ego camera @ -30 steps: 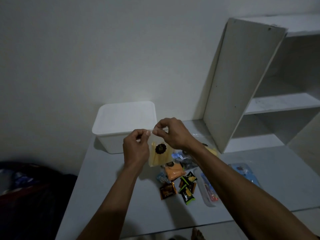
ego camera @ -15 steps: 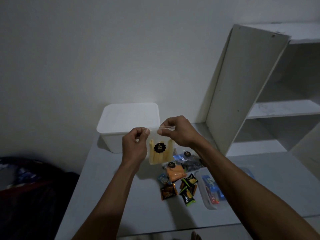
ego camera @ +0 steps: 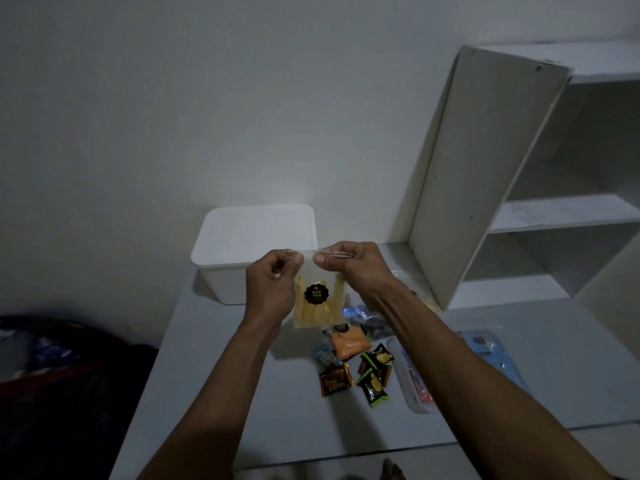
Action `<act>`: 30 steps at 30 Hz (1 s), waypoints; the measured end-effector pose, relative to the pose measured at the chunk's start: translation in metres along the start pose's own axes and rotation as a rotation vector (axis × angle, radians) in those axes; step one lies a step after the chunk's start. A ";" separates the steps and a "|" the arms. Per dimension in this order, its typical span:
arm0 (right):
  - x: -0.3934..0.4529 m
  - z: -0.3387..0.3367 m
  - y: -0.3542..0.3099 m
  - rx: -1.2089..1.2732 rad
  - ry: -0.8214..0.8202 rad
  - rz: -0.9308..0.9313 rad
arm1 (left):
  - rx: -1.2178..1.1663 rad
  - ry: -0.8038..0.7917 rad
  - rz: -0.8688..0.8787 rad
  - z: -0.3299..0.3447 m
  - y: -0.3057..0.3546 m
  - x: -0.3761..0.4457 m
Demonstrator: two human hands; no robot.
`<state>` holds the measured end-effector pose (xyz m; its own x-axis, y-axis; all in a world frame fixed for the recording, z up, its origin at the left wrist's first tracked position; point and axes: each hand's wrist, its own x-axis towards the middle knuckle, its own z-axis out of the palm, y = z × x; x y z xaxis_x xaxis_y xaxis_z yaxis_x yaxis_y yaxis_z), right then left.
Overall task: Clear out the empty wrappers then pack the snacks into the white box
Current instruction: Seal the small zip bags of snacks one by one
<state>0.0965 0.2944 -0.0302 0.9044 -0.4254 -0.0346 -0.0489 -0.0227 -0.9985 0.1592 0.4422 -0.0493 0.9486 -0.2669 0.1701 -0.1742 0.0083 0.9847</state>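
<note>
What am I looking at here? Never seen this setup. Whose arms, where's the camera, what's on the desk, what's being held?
No robot here: a person works with bare hands, and the single wide-angle camera sits on their head, looking forward and down.

The left hand and right hand together pinch the top edge of a clear bag of pale yellow sticks with a round black sticker, held up in the air above the desk.

Behind the bag, on the white desk, stands the white box, its lid on. Nearer the camera lie an orange packet, a brown wrapper, two black and green wrappers, and a clear tray. I cannot tell which wrappers are empty.

On the right stands a white shelf unit.
</note>
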 end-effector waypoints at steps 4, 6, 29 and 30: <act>-0.002 -0.004 -0.007 0.052 0.000 0.033 | -0.020 0.006 -0.010 0.000 0.003 0.003; -0.001 -0.007 -0.009 0.038 0.007 0.041 | -0.019 -0.004 -0.008 -0.001 0.003 0.004; -0.004 -0.027 -0.029 -0.200 0.016 -0.051 | 0.021 -0.006 0.001 -0.005 0.015 0.011; -0.004 -0.028 -0.029 -0.203 0.024 -0.059 | 0.016 -0.008 -0.003 -0.004 0.015 0.011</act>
<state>0.0819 0.2715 0.0002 0.8979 -0.4394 0.0270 -0.0828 -0.2288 -0.9700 0.1678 0.4434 -0.0321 0.9470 -0.2744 0.1668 -0.1758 -0.0083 0.9844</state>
